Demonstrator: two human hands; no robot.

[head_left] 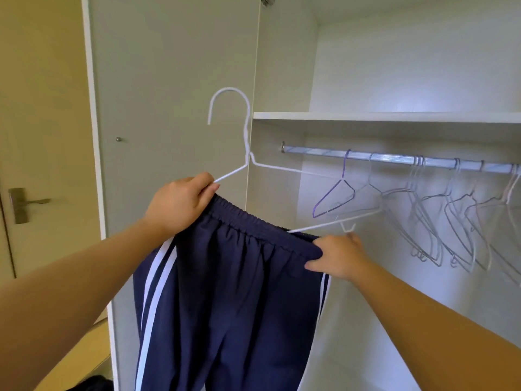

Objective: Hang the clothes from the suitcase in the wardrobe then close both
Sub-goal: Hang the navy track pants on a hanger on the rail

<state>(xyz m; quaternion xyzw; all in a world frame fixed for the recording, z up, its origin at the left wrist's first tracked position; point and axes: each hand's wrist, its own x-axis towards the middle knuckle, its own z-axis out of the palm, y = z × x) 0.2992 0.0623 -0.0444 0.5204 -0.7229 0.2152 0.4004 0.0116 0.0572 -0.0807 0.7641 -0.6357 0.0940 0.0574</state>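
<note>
Navy track pants [231,300] with white side stripes hang from a white wire hanger [245,136] held up in front of the open wardrobe. My left hand [180,204] grips the left end of the elastic waistband together with the hanger's left arm. My right hand [338,258] pinches the right end of the waistband just under the hanger's lower bar. The hanger's hook points up and left, clear of the wardrobe rail [394,159]. The suitcase is mostly out of view.
Several bare wire hangers [439,210] hang on the rail, a purple hanger [335,193] leftmost. A white shelf [394,116] sits above the rail. The open wardrobe door [169,80] stands at left, a room door handle [25,203] beyond it. A dark object [95,383] lies at the bottom left.
</note>
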